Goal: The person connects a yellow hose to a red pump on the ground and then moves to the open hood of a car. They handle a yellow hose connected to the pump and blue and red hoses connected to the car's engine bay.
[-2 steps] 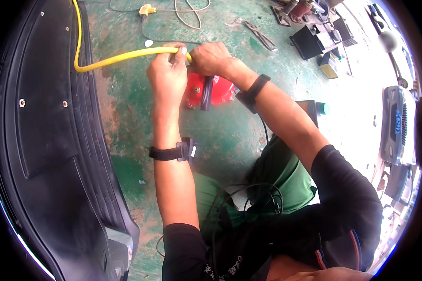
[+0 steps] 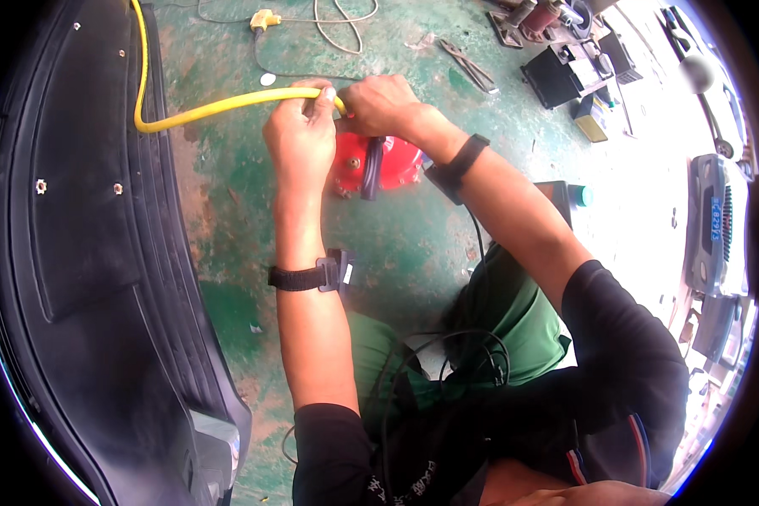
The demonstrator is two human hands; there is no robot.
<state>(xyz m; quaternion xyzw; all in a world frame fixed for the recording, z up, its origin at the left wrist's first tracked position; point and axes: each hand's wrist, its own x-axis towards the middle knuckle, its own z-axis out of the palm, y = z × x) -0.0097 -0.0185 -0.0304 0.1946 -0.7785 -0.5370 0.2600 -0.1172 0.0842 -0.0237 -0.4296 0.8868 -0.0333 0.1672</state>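
A yellow hose (image 2: 228, 105) runs in from the upper left and bends toward my hands. My left hand (image 2: 304, 126) is closed round it close to its end, thumb on top. Right beside it, my right hand (image 2: 379, 103) is curled shut where the hose end meets its fingers; what those fingers grip is hidden, apart from a small orange-red spot. Just below both hands a round red metal body (image 2: 401, 164) with a dark strap-like handle (image 2: 371, 169) and a brass-coloured fitting sits on the floor, partly covered by my right hand.
A long black panel (image 2: 84, 228), perhaps a vehicle bumper, fills the left side. Yellow plug (image 2: 265, 18) and cables lie at the top. Pliers-like tool (image 2: 471, 66), black battery-like box (image 2: 557, 76) and green-capped container (image 2: 580, 196) stand to the right. Black cable (image 2: 481, 341) loops over my lap.
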